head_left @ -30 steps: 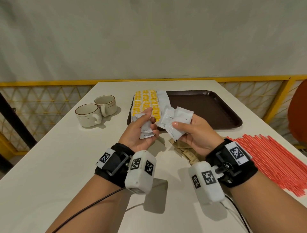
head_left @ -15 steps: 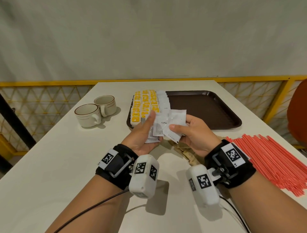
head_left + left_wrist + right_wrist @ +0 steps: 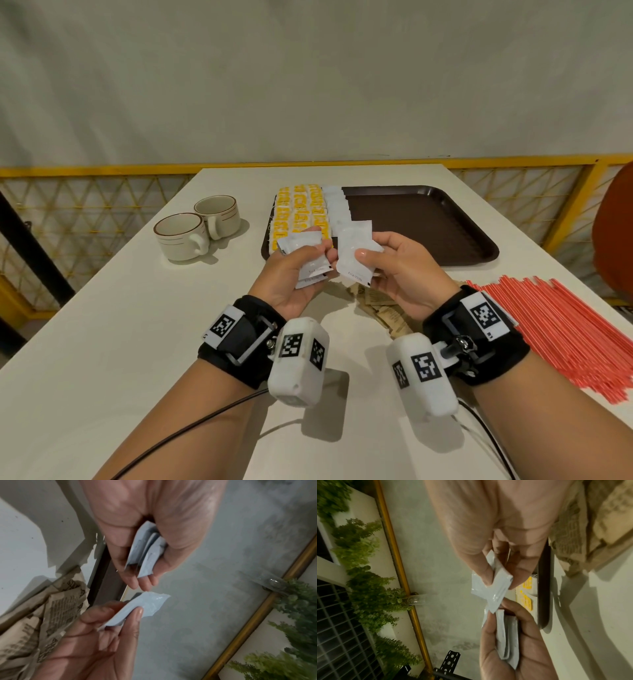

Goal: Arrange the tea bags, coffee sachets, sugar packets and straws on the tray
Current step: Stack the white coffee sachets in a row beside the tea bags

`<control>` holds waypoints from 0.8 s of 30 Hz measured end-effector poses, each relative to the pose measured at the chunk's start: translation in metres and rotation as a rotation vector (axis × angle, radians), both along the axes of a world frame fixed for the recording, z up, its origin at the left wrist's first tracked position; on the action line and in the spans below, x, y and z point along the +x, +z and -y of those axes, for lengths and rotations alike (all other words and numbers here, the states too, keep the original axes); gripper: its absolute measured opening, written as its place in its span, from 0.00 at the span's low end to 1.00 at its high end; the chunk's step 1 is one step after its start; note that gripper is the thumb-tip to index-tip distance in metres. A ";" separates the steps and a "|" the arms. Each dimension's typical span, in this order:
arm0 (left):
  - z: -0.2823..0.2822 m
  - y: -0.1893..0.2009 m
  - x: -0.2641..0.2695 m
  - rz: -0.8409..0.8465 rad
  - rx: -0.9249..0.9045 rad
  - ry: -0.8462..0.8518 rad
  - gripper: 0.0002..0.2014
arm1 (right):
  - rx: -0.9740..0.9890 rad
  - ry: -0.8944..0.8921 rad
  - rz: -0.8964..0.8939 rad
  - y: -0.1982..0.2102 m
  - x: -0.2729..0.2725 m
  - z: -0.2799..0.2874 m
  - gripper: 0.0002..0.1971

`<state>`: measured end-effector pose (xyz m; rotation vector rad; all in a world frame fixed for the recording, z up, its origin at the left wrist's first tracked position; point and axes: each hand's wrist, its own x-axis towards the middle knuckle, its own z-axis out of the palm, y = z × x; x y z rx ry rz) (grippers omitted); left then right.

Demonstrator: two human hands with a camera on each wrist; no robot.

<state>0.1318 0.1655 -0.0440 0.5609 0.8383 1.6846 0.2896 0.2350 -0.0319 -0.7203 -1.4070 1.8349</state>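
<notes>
My left hand [image 3: 313, 251] grips a small stack of white sachets [image 3: 305, 246] just in front of the brown tray [image 3: 428, 222]. In the left wrist view the stack [image 3: 147, 550] sits between thumb and curled fingers. My right hand [image 3: 364, 251] pinches more white sachets [image 3: 354, 253] close beside the left; the right wrist view shows them [image 3: 494, 585] fanned between thumb and finger. Rows of yellow tea bags [image 3: 298, 212] and a column of white sachets [image 3: 337, 202] lie at the tray's left end. Brown sugar packets [image 3: 383, 311] lie on the table under my hands. Red straws [image 3: 565, 335] are piled at the right.
Two cream cups [image 3: 195, 226] stand on the white table [image 3: 102, 325] left of the tray. A yellow railing [image 3: 85, 169] runs behind the table. Most of the tray's right part is bare. An orange seat back [image 3: 616, 233] shows at the far right.
My hands came together with their sachets overlapping, then drew slightly apart. Each hand still holds its white sachets.
</notes>
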 end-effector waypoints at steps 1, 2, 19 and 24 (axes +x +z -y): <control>0.000 -0.001 0.000 0.007 0.010 0.001 0.12 | -0.006 -0.011 -0.010 0.000 0.000 0.000 0.12; 0.000 0.000 0.000 -0.001 0.016 -0.009 0.16 | -0.010 -0.011 -0.018 -0.001 0.000 0.000 0.12; -0.001 -0.003 -0.006 -0.059 -0.045 0.113 0.25 | -0.037 -0.152 -0.052 0.003 0.001 -0.009 0.13; -0.001 -0.002 -0.005 -0.063 -0.063 0.116 0.22 | -0.021 -0.137 -0.083 0.003 0.002 -0.008 0.14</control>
